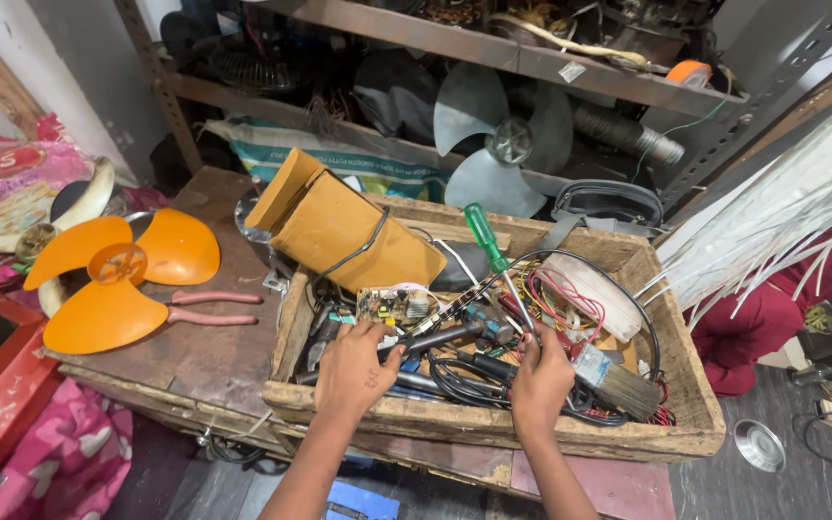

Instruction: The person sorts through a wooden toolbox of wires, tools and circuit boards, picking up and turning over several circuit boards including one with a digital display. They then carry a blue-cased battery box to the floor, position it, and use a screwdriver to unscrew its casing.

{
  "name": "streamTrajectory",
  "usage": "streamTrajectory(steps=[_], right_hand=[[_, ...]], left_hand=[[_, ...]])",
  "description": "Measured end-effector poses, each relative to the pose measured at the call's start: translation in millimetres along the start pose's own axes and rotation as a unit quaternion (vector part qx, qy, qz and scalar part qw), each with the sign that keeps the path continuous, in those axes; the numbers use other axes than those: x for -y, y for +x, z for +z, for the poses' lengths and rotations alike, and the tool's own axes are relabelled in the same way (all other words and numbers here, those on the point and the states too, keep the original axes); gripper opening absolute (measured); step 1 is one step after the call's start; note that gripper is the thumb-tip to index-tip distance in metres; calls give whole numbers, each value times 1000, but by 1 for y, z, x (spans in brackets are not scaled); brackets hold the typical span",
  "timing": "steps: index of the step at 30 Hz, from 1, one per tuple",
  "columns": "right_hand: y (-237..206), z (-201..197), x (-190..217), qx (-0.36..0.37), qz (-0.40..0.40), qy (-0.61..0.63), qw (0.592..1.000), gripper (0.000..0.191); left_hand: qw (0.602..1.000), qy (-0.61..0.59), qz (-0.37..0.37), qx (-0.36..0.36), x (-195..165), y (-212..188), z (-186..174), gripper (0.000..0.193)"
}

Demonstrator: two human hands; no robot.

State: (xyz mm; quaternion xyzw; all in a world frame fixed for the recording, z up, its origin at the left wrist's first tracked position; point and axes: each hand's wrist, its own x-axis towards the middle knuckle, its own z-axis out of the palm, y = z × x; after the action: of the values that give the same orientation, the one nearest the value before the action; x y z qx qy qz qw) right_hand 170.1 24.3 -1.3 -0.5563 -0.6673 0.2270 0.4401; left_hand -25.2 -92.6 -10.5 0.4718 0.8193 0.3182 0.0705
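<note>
- The wooden crate (493, 424) stands on the bench (199, 351) and serves as the landmark; it is full of tools, so both hands reach over its near wall to get at what lies inside.
- The left hand (353, 371) rests inside the crate at its near left part. Its fingers (375, 333) are bent down onto the heap, next to a dark tool handle (435, 339). I cannot tell if they really grip something, because the back of the hand covers the fingertips.
- The right hand (539, 377) is in the near middle of the crate. It is closed around the metal shaft of a screwdriver (496, 258), whose green handle points up and away, above the clutter.
- A small circuit board (395, 306) lies just behind the left hand, and a paintbrush (618, 383) lies to the right of the right hand, its bristles toward the right wall of the crate.
- Black cable (628, 308) and thin coloured wires loop over the tools in the right half, so many parts below them are hard to make out.
- A brown padded cover (349, 231) leans across the far left corner of the crate and hides what is under it.
- Left of the crate, on the bench, lie an orange fan blade (113, 279) and pliers (212, 306) with pink handles.
- Behind the crate, a grey fan blade (498, 140) sits on the shelf (493, 48); the things around it are dark and unclear.
- Both forearms are cut off by the lower edge of the view.
</note>
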Motion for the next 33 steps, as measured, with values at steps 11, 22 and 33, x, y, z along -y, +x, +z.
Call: streamTrajectory(steps=[11,22,33], right_hand=[[60,1,-10,194,-160,-408,878,53],[51,-30,5,118,-365,-134,914,25],[-16,-75,50,150,-108,461,868,5]], left_hand=[[994,-7,95,-45,5,-1,-1,17],[990,-34,92,-104,7,-1,0,16],[969,-63,181,-158,8,-5,-7,18]])
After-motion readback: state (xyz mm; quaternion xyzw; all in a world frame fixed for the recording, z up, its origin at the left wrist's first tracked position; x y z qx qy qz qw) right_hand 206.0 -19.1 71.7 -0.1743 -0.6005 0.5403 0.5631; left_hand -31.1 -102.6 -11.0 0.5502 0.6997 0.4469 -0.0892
